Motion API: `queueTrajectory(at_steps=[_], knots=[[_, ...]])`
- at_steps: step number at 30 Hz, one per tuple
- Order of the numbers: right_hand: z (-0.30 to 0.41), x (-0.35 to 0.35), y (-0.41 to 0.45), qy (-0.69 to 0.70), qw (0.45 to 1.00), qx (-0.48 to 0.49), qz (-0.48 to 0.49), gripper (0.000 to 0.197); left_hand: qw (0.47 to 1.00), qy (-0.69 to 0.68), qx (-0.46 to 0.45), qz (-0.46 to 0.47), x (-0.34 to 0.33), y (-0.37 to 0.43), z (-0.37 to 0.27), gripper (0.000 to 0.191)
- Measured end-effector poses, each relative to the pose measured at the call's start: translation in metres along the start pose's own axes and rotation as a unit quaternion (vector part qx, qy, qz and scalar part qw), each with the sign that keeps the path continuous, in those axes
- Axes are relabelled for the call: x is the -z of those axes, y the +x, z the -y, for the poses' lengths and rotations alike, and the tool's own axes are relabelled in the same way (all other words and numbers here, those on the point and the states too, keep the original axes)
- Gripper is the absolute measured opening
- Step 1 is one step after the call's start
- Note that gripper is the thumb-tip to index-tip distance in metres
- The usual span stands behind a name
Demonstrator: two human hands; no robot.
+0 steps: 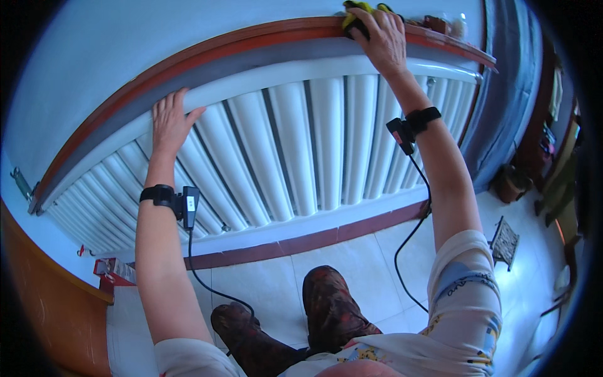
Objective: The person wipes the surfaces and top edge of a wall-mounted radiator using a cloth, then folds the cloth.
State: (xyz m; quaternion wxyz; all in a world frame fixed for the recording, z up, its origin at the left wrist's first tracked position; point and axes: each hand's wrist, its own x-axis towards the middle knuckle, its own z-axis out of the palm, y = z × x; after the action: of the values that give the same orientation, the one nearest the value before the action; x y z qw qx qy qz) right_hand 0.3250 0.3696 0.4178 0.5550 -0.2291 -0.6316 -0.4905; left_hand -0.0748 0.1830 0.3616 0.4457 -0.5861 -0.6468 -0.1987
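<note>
A long white column radiator (325, 141) stands against the wall before me. My left hand (169, 118) rests on its top rail, thumb spread from the fingers and nothing held. Above the radiator runs a reddish-brown wooden shelf (235, 38). On the right part of this shelf my right hand (384, 40) grips a bunched yellow-and-black cloth (351, 22), pressed against the shelf's top and front edge. Part of the cloth is hidden under my fingers.
Small items, including a brown container (436, 24) and a clear jar (459, 27), stand right of the cloth. A blue-grey curtain (506, 89) hangs beyond. A plant pot (509, 186), a low stool (505, 242), a red box (113, 273) and wooden furniture (56, 292) flank the tiled floor. Cables hang from both wrist straps.
</note>
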Motion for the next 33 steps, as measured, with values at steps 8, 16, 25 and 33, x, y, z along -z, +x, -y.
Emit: queueTrajectory(at_steps=[8, 16, 25, 33], knots=[[-0.086, 0.002, -0.144, -0.015, 0.956, -0.290, -0.032, 0.042, 0.986, 0.044, 0.027, 0.161, 0.006, 0.018, -0.018, 0.064], [0.025, -0.020, -0.210, 0.042, 0.907, -0.419, -0.026, 0.045, 0.985, -0.087, -0.124, 0.077, 0.011, 0.068, -0.154, 0.074], [0.053, 0.063, -0.344, 0.178, 0.885, -0.391, 0.179, 0.052, 0.985, -0.026, -0.083, 0.146, -0.013, 0.107, -0.181, 0.080], [-0.118, 0.045, -0.210, 0.179, 0.880, -0.438, 0.053, 0.042, 0.991, 0.017, -0.095, 0.097, -0.036, 0.114, -0.160, 0.089]])
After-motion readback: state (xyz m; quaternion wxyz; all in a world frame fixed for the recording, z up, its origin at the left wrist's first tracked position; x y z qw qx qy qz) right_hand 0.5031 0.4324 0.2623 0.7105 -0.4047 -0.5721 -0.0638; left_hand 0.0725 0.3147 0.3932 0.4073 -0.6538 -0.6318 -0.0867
